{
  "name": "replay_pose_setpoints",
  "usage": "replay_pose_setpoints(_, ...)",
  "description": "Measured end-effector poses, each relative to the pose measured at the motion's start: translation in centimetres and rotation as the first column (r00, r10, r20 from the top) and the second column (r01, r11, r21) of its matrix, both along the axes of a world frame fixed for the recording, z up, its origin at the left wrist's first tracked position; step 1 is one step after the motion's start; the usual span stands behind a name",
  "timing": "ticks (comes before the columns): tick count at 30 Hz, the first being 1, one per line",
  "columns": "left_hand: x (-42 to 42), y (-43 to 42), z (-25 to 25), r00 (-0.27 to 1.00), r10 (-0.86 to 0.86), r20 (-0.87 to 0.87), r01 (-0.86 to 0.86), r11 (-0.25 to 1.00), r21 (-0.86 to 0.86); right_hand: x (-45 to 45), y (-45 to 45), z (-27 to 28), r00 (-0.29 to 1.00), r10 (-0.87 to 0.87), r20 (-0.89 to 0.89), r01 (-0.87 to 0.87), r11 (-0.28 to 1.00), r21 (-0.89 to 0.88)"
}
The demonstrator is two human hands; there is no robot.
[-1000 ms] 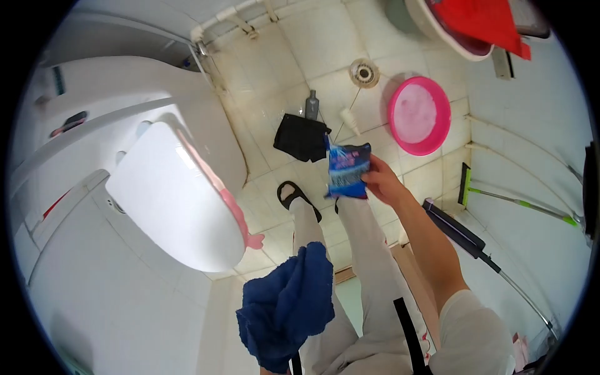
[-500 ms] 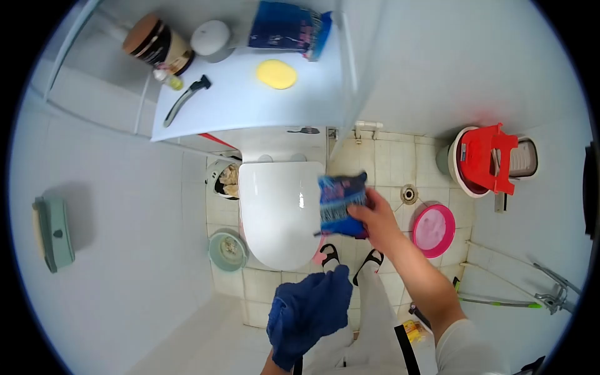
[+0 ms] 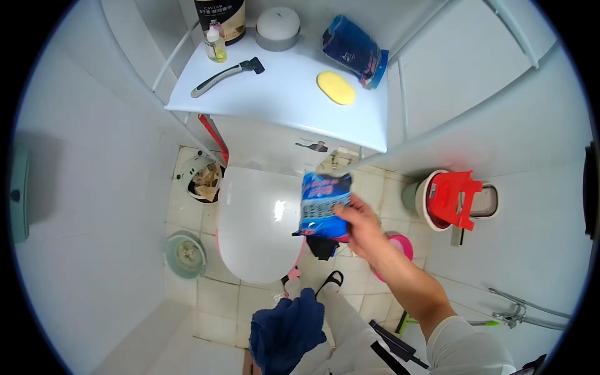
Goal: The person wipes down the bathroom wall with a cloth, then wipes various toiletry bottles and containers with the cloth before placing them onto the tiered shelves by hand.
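My right hand [image 3: 365, 228] is closed around the edge of a blue printed plastic packet [image 3: 324, 203], thumb on its front, above the right side of the closed white toilet lid [image 3: 256, 219]. A dark piece [image 3: 322, 247] shows just below the packet; I cannot tell what it is. Lower down, a dark blue cloth [image 3: 286, 334] hangs bunched over my left hand, which it hides. On the white shelf [image 3: 281, 112] lie a yellow oval soap bar [image 3: 336, 87], a razor [image 3: 226, 76] and a second blue packet [image 3: 355, 50].
A small bottle [image 3: 216, 47], a dark tub [image 3: 222, 19] and a white round container [image 3: 277, 28] stand on the shelf. Left of the toilet are a waste bin [image 3: 203, 178] and a green basin [image 3: 185, 255]. A red stool [image 3: 453, 199] rests on buckets at right, near a pink basin [image 3: 401, 247].
The view has shifted, bringing the shelf lower and farther right in it. My right hand still holds the packet, now closer below the shelf's front edge. The cloth stays with my left hand.
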State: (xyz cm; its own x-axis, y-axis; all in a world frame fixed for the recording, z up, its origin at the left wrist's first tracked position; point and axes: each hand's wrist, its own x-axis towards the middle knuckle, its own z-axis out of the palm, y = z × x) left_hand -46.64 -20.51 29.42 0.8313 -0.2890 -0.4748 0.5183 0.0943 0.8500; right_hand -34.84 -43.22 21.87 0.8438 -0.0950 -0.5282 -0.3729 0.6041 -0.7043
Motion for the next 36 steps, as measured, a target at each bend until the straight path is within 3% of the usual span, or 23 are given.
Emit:
replay_pose_setpoints(3, 0.0, 0.9, 1.3, 1.000, 0.017, -0.004, -0.017, 1.000, -0.022, 3.9, -0.5, 8.4, 0.988, -0.142, 0.057, 0.151, 0.969, -0.198)
replay_pose_setpoints(4, 0.1, 1.2, 2.0, 1.000, 0.018, 0.006, -0.018, 0.999, -0.026, 6.0, -1.4, 8.6, 0.970, -0.230, 0.083, 0.244, 0.940, -0.237)
replay_pose_setpoints(5, 0.1, 1.4, 2.7, 1.000, 0.018, 0.017, -0.018, 0.999, -0.032, 7.7, -2.0, 9.7, 0.968, -0.246, 0.044, 0.243, 0.887, -0.393)
replay_pose_setpoints(10, 1.4, 1.5, 6.1, 0.996, 0.023, 0.091, -0.017, 0.997, -0.072, 14.1, -3.5, 10.5, 0.930, -0.336, -0.146, 0.157, 0.726, -0.670)
replay_pose_setpoints(13, 1.9, 0.8, 7.1, 0.993, 0.022, 0.115, -0.014, 0.997, -0.075, 16.5, -4.4, 10.9, 0.906, -0.407, -0.114, 0.132, 0.527, -0.840)
replay_pose_setpoints(15, 2.0, 0.0, 7.2, 0.993, 0.015, 0.116, -0.008, 0.998, -0.064, 16.9, -4.5, 9.0, 0.908, -0.415, 0.052, 0.218, 0.364, -0.906)
replay_pose_setpoints(17, 2.0, -0.9, 6.6, 0.994, 0.009, 0.112, -0.003, 0.999, -0.050, 16.3, -3.7, 8.1, 0.929, -0.341, 0.144, 0.240, 0.260, -0.935)
replay_pose_setpoints(19, 1.8, -2.0, 5.7, 0.996, -0.004, 0.089, 0.006, 1.000, -0.024, 12.4, -2.5, 10.0, 0.972, -0.107, 0.209, 0.234, 0.419, -0.877)
replay_pose_setpoints(22, 1.9, -3.9, 4.3, 0.998, -0.042, 0.040, 0.042, 0.999, 0.004, 3.0, -1.9, 10.0, 0.901, 0.204, 0.383, 0.304, 0.332, -0.893)
replay_pose_setpoints(24, 1.8, -5.3, 2.5, 0.998, -0.057, 0.020, 0.057, 0.998, 0.011, -4.5, -3.5, 5.4, 0.856, 0.438, 0.274, 0.232, 0.147, -0.961)
replay_pose_setpoints(26, 1.8, -7.1, 0.4, 0.996, -0.077, -0.037, 0.078, 0.996, 0.038, -12.0, -5.7, -3.2, 0.919, 0.386, -0.081, -0.246, 0.398, -0.884)
replay_pose_setpoints(27, 1.2, -7.7, -0.6, 0.994, -0.089, -0.063, 0.093, 0.994, 0.056, -17.2, -7.4, -9.4, 0.821, 0.389, -0.419, -0.551, 0.345, -0.760)
replay_pose_setpoints(28, 0.5, -8.7, -2.2, 0.991, -0.098, -0.094, 0.106, 0.991, 0.080, -21.8, -9.0, -14.4, 0.629, 0.364, -0.687, -0.770, 0.175, -0.613)
replay_pose_setpoints(30, -1.3, -10.1, -6.2, 0.977, -0.118, -0.179, 0.142, 0.982, 0.127, -28.1, -11.3, -22.5, 0.568, 0.356, -0.742, -0.820, 0.316, -0.477)
replay_pose_setpoints(33, -5.0, -11.8, -13.9, 0.943, -0.133, -0.305, 0.199, 0.960, 0.196, -31.2, -13.4, -37.1, 0.611, 0.381, -0.694, -0.791, 0.260, -0.554)
replay_pose_setpoints(35, -7.5, -12.8, -19.6, 0.918, -0.122, -0.378, 0.224, 0.945, 0.238, -27.3, -14.4, -44.4, 0.560, 0.371, -0.741, -0.828, 0.252, -0.500)
replay_pose_setpoints(36, -8.4, -13.2, -22.6, 0.906, -0.112, -0.408, 0.233, 0.938, 0.258, -28.0, -14.7, -52.7, 0.593, 0.383, -0.708, -0.801, 0.194, -0.566)
